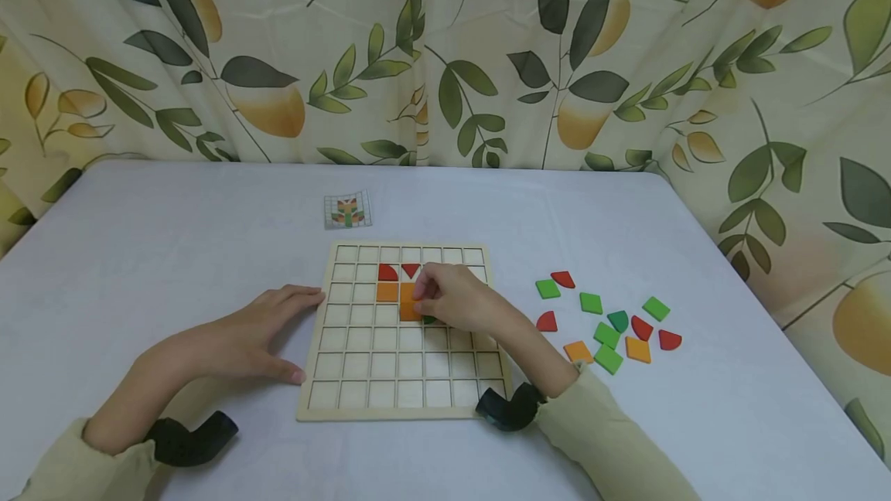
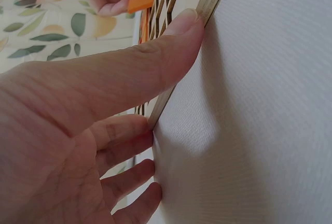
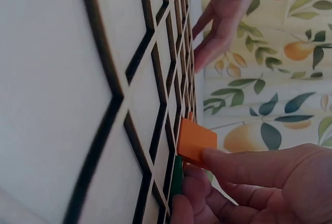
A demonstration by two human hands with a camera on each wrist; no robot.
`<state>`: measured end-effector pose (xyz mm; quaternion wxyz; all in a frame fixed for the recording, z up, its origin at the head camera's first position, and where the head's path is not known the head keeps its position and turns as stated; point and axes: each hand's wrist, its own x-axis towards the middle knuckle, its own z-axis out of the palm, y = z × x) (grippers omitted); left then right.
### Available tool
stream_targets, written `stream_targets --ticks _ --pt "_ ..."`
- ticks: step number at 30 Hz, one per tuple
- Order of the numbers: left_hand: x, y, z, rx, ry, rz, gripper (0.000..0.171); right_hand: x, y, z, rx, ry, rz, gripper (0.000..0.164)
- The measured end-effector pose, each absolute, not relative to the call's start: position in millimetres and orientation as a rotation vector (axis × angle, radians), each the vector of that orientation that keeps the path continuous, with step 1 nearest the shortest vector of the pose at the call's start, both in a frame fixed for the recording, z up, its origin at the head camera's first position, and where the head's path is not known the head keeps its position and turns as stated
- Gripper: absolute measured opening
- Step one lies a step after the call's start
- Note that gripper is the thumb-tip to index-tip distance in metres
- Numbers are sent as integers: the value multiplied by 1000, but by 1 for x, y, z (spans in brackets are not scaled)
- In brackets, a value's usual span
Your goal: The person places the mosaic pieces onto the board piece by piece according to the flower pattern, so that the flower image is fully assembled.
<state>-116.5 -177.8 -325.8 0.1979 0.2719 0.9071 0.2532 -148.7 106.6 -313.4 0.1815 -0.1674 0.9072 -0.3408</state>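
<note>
My right hand [image 1: 455, 298] pinches an orange square tile [image 3: 194, 141] between thumb and fingers, over the middle of a wooden grid board [image 1: 355, 414]. In the right wrist view the tile stands tilted above the grid, and a green piece [image 3: 177, 177] sits beside it, partly covered by my fingers. On the board are a red quarter-round piece [image 1: 387, 273], a red triangular piece [image 1: 411, 270] and another orange square [image 1: 387, 293]. My left hand [image 1: 244, 339] lies at the board's left edge, fingers spread, with its thumb [image 2: 171, 35] touching the rim.
To the right of the board lie loose pieces: several green tiles [image 1: 591, 302], several red quarter-rounds [image 1: 670, 340], orange squares [image 1: 637, 349] and a dark green piece [image 1: 618, 321]. A small pattern card [image 1: 348, 210] lies behind the board. A patterned curtain [image 1: 487, 60] hangs beyond the white table [image 1: 209, 238].
</note>
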Motion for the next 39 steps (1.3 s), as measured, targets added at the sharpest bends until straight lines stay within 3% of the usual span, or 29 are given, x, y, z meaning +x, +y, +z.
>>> stream_targets --ticks 39 --pt "-117 -178 -327 755 2543 700 100 -138 123 -294 -485 2633 -915 4"
